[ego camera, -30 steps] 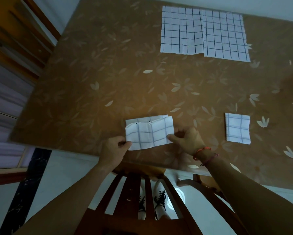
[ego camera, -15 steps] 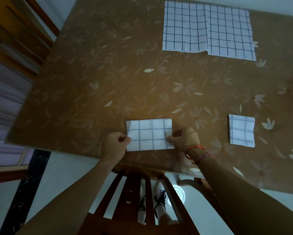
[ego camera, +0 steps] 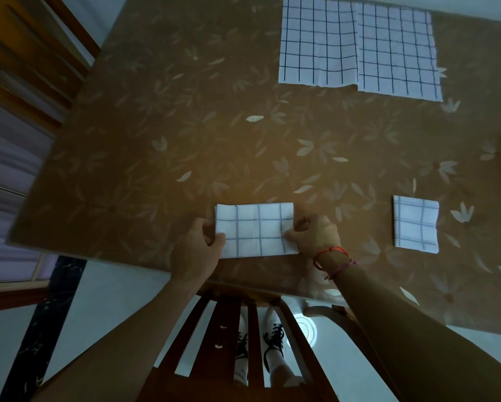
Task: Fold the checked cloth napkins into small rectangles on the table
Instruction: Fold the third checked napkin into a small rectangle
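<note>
Chair slats [ego camera: 229,329] at 6 o'clock partly cover two shoes [ego camera: 274,343]. Beyond them the left hand [ego camera: 195,250] and right hand [ego camera: 316,236], apart, each pinch one short end of a half-folded napkin [ego camera: 255,230] lying at the near edge of the table [ego camera: 185,126]; the cloth hides the fingers beneath it. One small folded napkin [ego camera: 416,224] lies at 4 o'clock. At 1 o'clock a flat napkin [ego camera: 317,42] meets a second flat napkin [ego camera: 397,50], both with their tops cut off. That makes four napkins.
</note>
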